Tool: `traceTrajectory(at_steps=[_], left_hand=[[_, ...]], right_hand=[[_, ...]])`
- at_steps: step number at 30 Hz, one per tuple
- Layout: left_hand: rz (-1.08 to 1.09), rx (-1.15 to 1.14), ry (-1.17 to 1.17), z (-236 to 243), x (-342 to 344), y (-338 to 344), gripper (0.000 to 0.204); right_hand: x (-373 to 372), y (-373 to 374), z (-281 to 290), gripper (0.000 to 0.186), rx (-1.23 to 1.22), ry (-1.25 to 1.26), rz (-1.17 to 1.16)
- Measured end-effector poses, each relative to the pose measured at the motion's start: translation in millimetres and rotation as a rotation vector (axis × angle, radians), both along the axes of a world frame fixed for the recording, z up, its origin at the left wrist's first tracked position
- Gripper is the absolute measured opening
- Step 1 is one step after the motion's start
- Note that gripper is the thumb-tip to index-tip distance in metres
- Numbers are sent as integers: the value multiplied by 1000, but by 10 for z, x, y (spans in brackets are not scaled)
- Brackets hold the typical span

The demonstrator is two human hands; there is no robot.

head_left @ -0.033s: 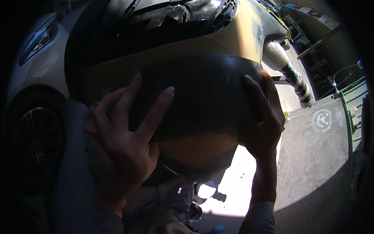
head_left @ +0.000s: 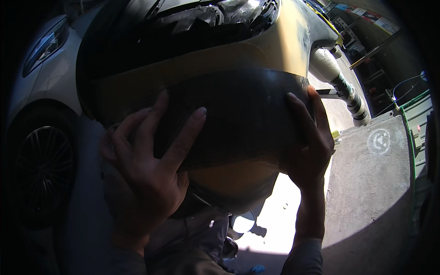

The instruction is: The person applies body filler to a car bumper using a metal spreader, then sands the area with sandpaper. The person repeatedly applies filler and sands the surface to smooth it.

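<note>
A broad, dark, flexible-looking sheet (head_left: pixel 243 119) lies curved over the tan front (head_left: pixel 229 55) of a vehicle. On its left end rests my left hand (head_left: pixel 149 151), fingers spread across the surface and thumb low by the bottom edge. My right hand (head_left: pixel 311 142) grips the right end, its fingers bent over the face near the edge; shadow hides its thumb. Whether the sheet touches the tan surface along its whole length I cannot tell. Tan shows both above the sheet and below it.
Above the tan front is an open bay with black parts (head_left: pixel 197 23). A white car (head_left: pixel 50 87) with a dark wheel (head_left: pixel 43 165) stands at left. At right are a wrapped hose-like tube (head_left: pixel 346 91), concrete floor (head_left: pixel 371 178) and a green-edged panel (head_left: pixel 419 123). A round container (head_left: pixel 243 222) sits below.
Both hands and the dark sheet have shifted down slightly. A little more tan shows above the sheet's top edge. The hold looks the same.
</note>
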State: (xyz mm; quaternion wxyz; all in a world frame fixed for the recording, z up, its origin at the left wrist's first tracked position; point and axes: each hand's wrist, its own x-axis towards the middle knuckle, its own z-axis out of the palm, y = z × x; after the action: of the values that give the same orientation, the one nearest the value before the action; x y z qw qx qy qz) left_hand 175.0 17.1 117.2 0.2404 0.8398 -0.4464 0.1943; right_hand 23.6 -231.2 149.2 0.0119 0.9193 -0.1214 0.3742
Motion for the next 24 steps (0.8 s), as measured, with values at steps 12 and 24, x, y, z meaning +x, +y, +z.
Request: traceTrajectory(at_steps=[12,24], left_hand=[[56,-115,-113,89,10,13,52],[40,-152,-80,66,163,-154,53]], right_hand=[[64,154,324,68,-63,14,-3],[280,-38,322,83,6,-17,110]])
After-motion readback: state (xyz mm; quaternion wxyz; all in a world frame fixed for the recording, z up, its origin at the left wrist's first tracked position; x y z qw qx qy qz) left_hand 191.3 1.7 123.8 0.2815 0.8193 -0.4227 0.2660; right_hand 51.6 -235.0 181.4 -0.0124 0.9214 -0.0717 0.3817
